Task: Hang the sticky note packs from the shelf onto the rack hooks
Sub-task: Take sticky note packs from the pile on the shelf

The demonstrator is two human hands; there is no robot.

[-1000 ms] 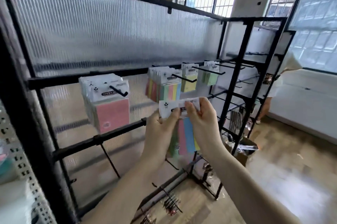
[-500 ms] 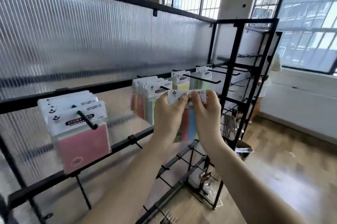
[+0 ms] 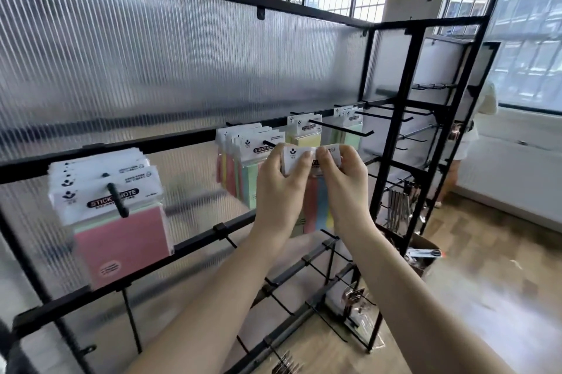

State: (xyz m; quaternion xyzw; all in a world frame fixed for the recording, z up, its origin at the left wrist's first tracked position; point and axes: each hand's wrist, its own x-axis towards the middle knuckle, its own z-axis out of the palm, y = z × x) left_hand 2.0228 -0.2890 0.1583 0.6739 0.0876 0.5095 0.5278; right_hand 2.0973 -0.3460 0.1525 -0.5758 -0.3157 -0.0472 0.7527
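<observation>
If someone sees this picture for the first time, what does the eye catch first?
First, the two hands, left hand and right hand, pinching the white header of a striped sticky note pack at the centre. Next, the thick stack of pink packs hanging on a hook at the lower left of the black rack.

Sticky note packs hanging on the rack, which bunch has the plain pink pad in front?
The leftmost bunch, nearest the camera: its front pack shows one pink pad, while the other bunches show striped, yellow or green pads.
</observation>
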